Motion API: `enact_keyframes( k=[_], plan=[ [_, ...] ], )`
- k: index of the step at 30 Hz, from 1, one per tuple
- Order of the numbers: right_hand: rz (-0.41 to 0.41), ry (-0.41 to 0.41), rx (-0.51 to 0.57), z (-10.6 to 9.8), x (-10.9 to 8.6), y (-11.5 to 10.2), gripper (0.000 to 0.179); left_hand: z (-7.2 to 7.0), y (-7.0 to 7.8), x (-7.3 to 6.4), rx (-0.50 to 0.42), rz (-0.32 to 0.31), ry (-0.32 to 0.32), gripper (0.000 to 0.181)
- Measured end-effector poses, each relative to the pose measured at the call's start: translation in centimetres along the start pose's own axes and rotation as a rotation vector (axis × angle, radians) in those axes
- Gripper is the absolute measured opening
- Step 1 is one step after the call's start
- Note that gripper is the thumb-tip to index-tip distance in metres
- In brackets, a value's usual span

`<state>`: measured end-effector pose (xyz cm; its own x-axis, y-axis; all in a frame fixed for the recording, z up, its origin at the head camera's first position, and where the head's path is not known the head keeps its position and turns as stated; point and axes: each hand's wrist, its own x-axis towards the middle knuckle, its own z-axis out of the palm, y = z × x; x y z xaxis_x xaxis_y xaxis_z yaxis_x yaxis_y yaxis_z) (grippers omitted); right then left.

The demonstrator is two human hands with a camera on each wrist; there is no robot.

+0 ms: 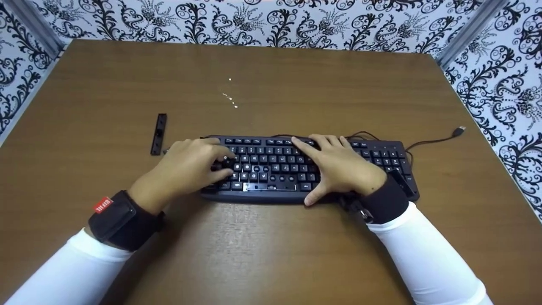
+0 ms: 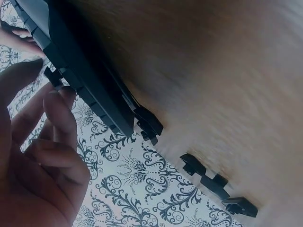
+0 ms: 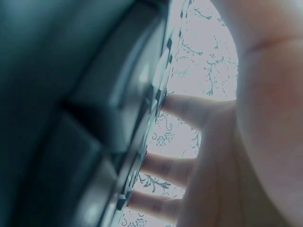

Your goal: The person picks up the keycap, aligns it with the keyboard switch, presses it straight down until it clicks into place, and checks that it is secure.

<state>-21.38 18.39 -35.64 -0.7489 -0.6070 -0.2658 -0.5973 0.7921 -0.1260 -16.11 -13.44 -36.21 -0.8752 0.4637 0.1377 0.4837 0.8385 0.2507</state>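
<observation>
A black computer keyboard (image 1: 271, 195) lies on the wooden table, with gaps in its key rows and a bare slot where the space bar sits. At its left end, my left hand (image 1: 192, 163) pinches a small black keycap (image 2: 53, 76) between thumb and forefinger. The keycap stands tilted above the neighbouring keys. My right hand (image 1: 341, 165) rests spread over the right-middle part of the keyboard, thumb on the front edge, straight fingers toward the back edge. The loose space bar (image 1: 159, 134) lies left of the keyboard, showing its hollow side in the head view.
A small dark piece (image 1: 165, 151) is partly hidden behind the left hand. White crumbs (image 1: 230, 99) lie farther back on the table (image 1: 296, 84). The cable with its USB plug (image 1: 458, 131) runs off to the right. Patterned walls (image 1: 326, 23) stand beyond the table's edges.
</observation>
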Motion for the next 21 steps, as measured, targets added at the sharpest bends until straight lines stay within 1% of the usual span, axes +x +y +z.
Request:
enact_keyframes(
  k=[5,11,15,18,21],
  plan=[
    [0.002,0.003,0.009,-0.24,-0.11,-0.18,0.140,-0.16,0.23,0.27,0.009,0.022,0.027,0.022],
    [-0.002,0.010,-0.003,-0.11,0.08,-0.31,0.140,-0.55,0.30,0.45,0.018,0.064,0.007,0.030],
    [0.005,0.006,-0.011,-0.32,-0.04,-0.12,0.140,-0.87,0.53,0.96,0.030,0.099,-0.008,0.033],
    [0.008,0.004,-0.009,-0.30,-0.07,-0.08,0.140,-0.85,0.71,0.99,0.039,0.098,-0.015,0.034],
    [0.008,-0.005,-0.005,-0.17,-0.18,-0.17,0.140,-0.69,0.92,0.72,0.056,0.073,-0.015,0.034]
  ],
)
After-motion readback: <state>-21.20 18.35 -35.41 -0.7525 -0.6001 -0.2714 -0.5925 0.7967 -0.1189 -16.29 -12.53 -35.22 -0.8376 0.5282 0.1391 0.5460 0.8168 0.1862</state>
